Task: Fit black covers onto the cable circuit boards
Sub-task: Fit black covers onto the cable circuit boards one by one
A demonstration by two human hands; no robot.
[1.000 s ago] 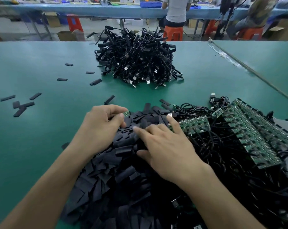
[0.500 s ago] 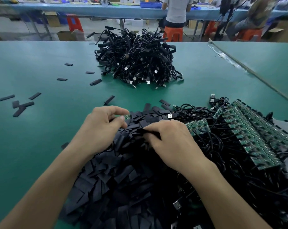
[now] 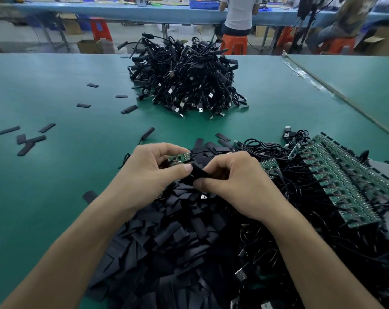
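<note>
My left hand (image 3: 148, 172) holds a small green circuit board (image 3: 179, 157) between its curled fingers and thumb. My right hand (image 3: 234, 182) pinches a flat black cover (image 3: 198, 173) just below and to the right of the board. Both hands meet above a large heap of loose black covers (image 3: 166, 253) near the front edge. Rows of green boards with black cables (image 3: 345, 179) lie to the right. The cover's far end is hidden by my fingers.
A tall pile of black cables with USB plugs (image 3: 187, 79) stands at the middle back of the green table (image 3: 55, 175). Several stray covers (image 3: 31, 141) lie scattered on the left. People sit on orange stools (image 3: 233, 44) beyond the table.
My right hand curled, picked a cover off the heap and lifted it. My left hand raised the green board out of the pile, and both hands came together.
</note>
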